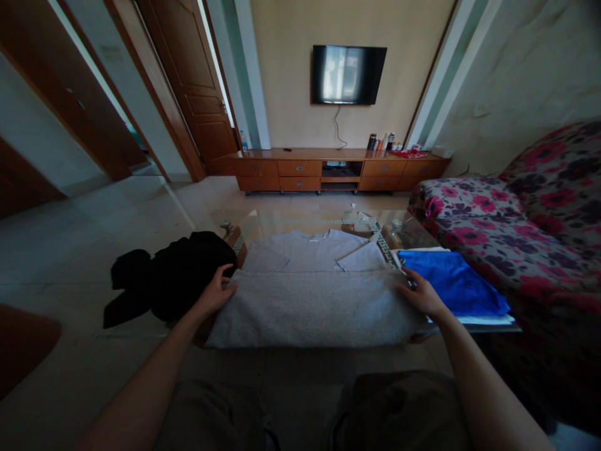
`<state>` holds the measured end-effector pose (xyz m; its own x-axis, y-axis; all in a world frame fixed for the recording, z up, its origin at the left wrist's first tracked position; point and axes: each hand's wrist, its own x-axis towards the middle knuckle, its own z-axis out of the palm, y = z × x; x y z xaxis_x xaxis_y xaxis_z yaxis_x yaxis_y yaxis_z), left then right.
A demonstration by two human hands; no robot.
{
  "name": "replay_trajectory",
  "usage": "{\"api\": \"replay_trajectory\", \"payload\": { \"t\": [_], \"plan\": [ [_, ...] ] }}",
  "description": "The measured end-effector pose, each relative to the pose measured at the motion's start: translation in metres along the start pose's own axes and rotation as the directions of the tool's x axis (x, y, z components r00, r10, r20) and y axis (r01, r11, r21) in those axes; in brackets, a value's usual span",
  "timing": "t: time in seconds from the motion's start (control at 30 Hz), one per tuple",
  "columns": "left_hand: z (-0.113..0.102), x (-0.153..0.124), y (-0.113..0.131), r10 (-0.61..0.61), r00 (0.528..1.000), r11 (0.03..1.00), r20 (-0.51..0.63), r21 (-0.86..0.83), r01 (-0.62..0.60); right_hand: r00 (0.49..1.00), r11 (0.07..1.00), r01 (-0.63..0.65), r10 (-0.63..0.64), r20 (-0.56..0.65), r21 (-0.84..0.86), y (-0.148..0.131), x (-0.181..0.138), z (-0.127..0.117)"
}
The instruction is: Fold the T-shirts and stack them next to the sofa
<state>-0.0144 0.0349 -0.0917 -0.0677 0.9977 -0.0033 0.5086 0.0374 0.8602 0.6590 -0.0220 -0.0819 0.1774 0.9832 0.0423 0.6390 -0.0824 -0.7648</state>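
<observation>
A grey T-shirt [310, 307] lies spread on the glass coffee table, neckline away from me and sleeves folded inward. Its lower part is folded up, leaving a straight edge across the middle. At the left end of that edge, my left hand [218, 290] has thumb and fingers curled on the cloth. My right hand [420, 292] holds the opposite end the same way; some of its fingertips are hidden. Beside my left hand lies a bunched black garment [188, 275]. A folded blue garment [453, 283] rests on white cloth just past my right hand.
The glass table [291, 219] has a patterned border and metal fittings. A flowered sofa [474, 203] stands close on the right. Farther off are a low wooden cabinet [300, 168] with bottles on top and a wall television [348, 75]. A rounded brown object [23, 344] sits at lower left.
</observation>
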Motion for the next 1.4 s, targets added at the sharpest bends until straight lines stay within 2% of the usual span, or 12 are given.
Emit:
{"api": "replay_trajectory", "payload": {
  "t": [0.13,0.23,0.3,0.37,0.47,0.63,0.83,0.97,1.1,1.2,1.3,1.4],
  "plan": [
    [-0.001,-0.011,-0.001,-0.047,0.999,0.977,-0.021,0.206,0.050,0.987,0.982,-0.157,0.160,0.015,-0.101,0.008,-0.010,-0.001],
    [0.011,-0.024,0.012,0.089,0.992,0.854,-0.092,0.520,-0.028,0.983,0.923,-0.183,0.174,-0.057,-0.337,-0.011,-0.020,0.012],
    [0.025,-0.033,0.023,0.210,0.977,0.768,-0.036,0.625,-0.142,0.985,0.864,-0.150,0.086,-0.152,-0.480,-0.035,-0.026,0.025],
    [0.041,-0.041,0.031,0.269,0.958,0.725,0.098,0.635,-0.268,0.980,0.809,-0.073,-0.049,-0.191,-0.583,-0.061,-0.033,0.040],
    [0.062,-0.048,0.032,0.213,0.955,0.703,0.209,0.646,-0.298,0.976,0.725,0.044,-0.179,-0.127,-0.687,-0.081,-0.041,0.061],
    [0.070,-0.035,0.019,0.195,0.960,0.687,0.202,0.670,-0.281,0.993,0.718,0.060,0.030,0.116,-0.694,-0.064,-0.033,0.090],
    [0.074,0.011,0.015,0.314,0.941,0.660,0.126,0.683,-0.311,0.995,0.757,0.095,-0.076,0.057,-0.646,-0.059,0.011,0.107],
    [0.079,0.031,0.017,0.392,0.920,0.650,-0.011,0.711,-0.268,0.986,0.868,0.075,-0.140,-0.096,-0.491,-0.063,0.035,0.095],
    [0.074,0.031,0.013,0.435,0.900,0.626,0.031,0.708,-0.327,0.949,0.917,-0.076,-0.053,-0.309,-0.391,-0.045,0.038,0.051],
    [0.070,0.025,0.005,0.421,0.897,0.614,0.135,0.685,-0.391,0.977,0.883,-0.163,0.084,-0.195,-0.439,-0.023,0.022,0.022],
    [0.069,0.020,0.001,0.395,0.902,0.609,0.173,0.686,-0.398,0.973,0.866,-0.226,0.227,-0.053,-0.447,-0.007,0.004,0.009],
    [0.070,0.017,0.004,0.372,0.915,0.608,0.158,0.703,-0.369,0.976,0.917,-0.193,0.217,0.032,-0.349,-0.005,-0.005,0.006]
  ]
}}
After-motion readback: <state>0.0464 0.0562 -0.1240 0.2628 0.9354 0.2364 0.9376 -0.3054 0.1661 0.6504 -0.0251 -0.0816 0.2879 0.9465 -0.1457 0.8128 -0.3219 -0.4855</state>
